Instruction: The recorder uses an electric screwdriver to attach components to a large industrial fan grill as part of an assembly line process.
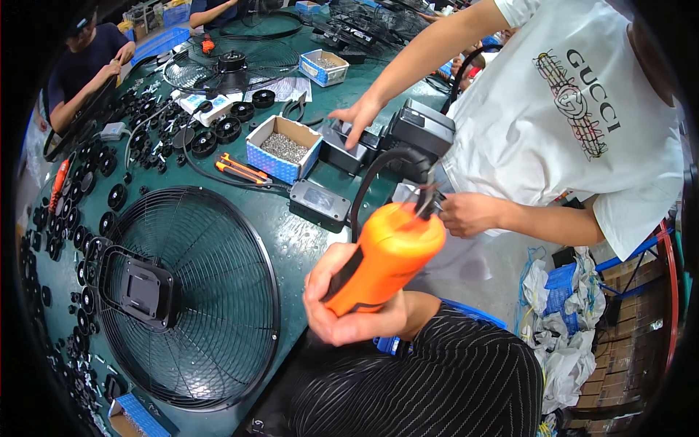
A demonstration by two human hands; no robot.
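My right hand (349, 309) is wrapped round an orange and black electric screwdriver (386, 251), held up off the table in the middle of the view. A black cord (375, 175) loops up near its upper end; its tip cannot be made out. Below and left of that hand, a round black fan guard (196, 291) lies on the green table, with a black square mount (145, 291) at its middle. Just beyond the screwdriver sits a grey-black control box (320, 204) with a cable. My left hand is out of view.
A blue-white box of screws (284, 149) and an orange utility knife (240, 171) lie beyond the guard. Black knobs (116, 197) crowd the left. At the right, a co-worker in a white shirt (561, 109) reaches one hand (360, 116) to black boxes (422, 127).
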